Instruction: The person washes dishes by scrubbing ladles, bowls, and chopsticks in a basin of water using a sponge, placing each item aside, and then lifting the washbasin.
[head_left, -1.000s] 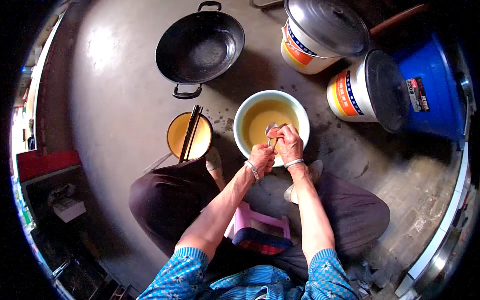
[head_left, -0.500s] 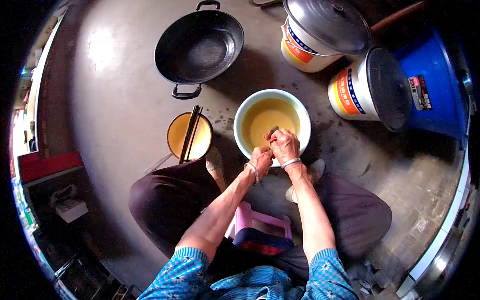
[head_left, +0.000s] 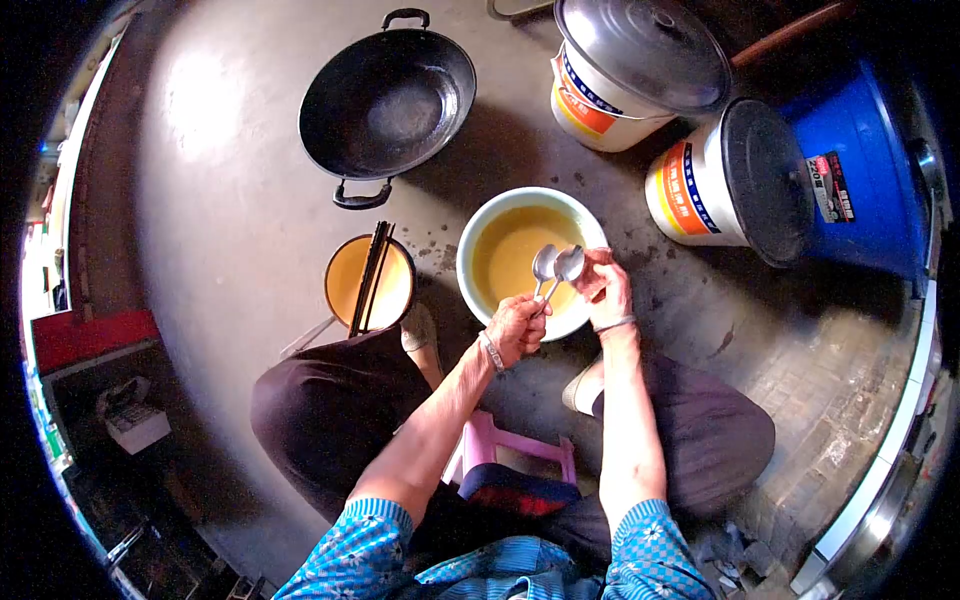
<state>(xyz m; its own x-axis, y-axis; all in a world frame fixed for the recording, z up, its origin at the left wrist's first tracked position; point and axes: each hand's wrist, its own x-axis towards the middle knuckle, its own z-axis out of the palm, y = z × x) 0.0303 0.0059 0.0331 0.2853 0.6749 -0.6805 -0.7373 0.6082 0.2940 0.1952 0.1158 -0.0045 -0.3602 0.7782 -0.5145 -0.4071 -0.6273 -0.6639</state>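
Note:
My left hand (head_left: 516, 328) is closed round the handles of two metal spoons (head_left: 566, 264), whose bowls point up and away from me, side by side. They are held over a pale basin (head_left: 472, 232) with cloudy yellowish-brown water (head_left: 510, 235) in it. Right beside the spoon bowls is my right hand (head_left: 606, 290), above the basin's right rim, its fingers curled in. Whether those fingers touch a spoon or hold something small is hidden. Each wrist wears a bangle.
To the left stands a bowl (head_left: 345, 270) of yellowish liquid with dark chopsticks (head_left: 372, 275) across it. A black wok (head_left: 390, 95) sits beyond. Lidded buckets (head_left: 690, 190) and a blue tub (head_left: 870, 170) stand at the right. A pink stool (head_left: 520, 440) is beneath me.
The hands have drawn apart: the right moved right, off the spoons' handles. Both spoon bowls, mostly covered before, now show above the left hand. The view shifted slightly.

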